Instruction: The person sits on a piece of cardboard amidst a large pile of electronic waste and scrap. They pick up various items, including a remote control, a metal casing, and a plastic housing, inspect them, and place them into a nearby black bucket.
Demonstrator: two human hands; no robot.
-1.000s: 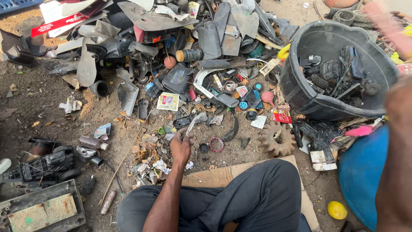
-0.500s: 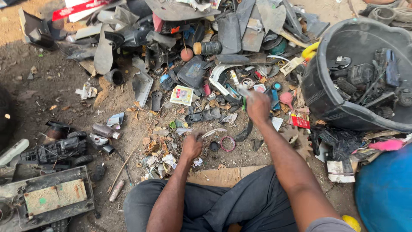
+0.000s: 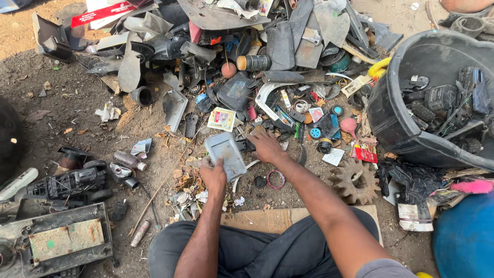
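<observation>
Now my left hand (image 3: 213, 175) has come up off the dirt ground (image 3: 77, 118) gripping a grey rectangular tray-like plastic piece (image 3: 226, 154), which it lacked a moment ago. My right hand (image 3: 267, 146) has drawn back, fingers spread flat on the scrap pile (image 3: 288, 110) beside it.

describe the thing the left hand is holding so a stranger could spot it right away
Start at the big black tub on the right, then move left to the two hands. The left hand holds a flat grey rectangular tray with rounded corners, paler and plainer than the dark scrap around it.
</observation>
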